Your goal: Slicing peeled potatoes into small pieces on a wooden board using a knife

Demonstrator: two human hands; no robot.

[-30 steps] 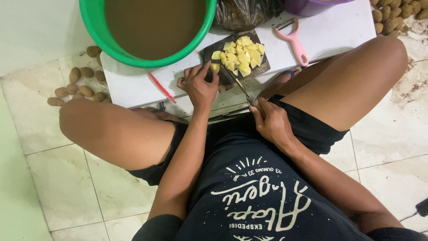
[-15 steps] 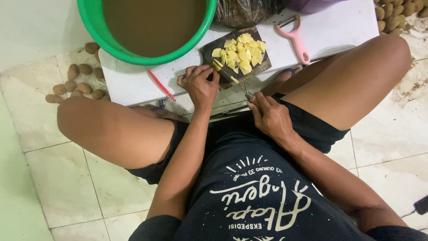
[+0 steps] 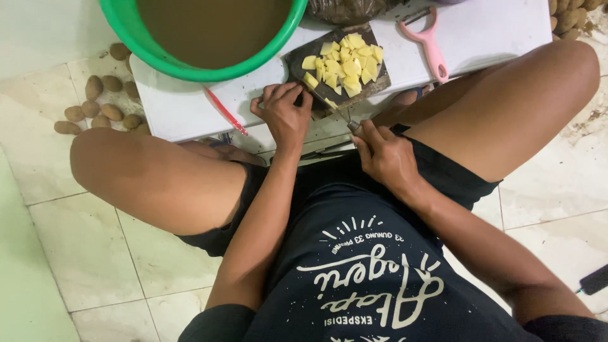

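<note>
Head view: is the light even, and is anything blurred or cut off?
Head view: soft, even light, no strong glare; left hand and right hand look sharp; the knife blade is thin and hard to see; green basin and pink peeler are cut by the top edge.

A dark cutting board (image 3: 335, 69) is seen on a white counter (image 3: 481, 38), loaded with yellow diced potato pieces (image 3: 345, 60). The left hand (image 3: 285, 117) is pressed with curled fingers at the board's near edge, while a knife (image 3: 342, 114) is gripped by the right hand (image 3: 386, 158), its blade reaching onto the board. A green basin (image 3: 190, 63) of murky brown water is set just beside the board, a pink peeler (image 3: 427, 41) on the other side. Unpeeled brown potatoes (image 3: 95, 107) are scattered on the tiled floor (image 3: 82, 240).
</note>
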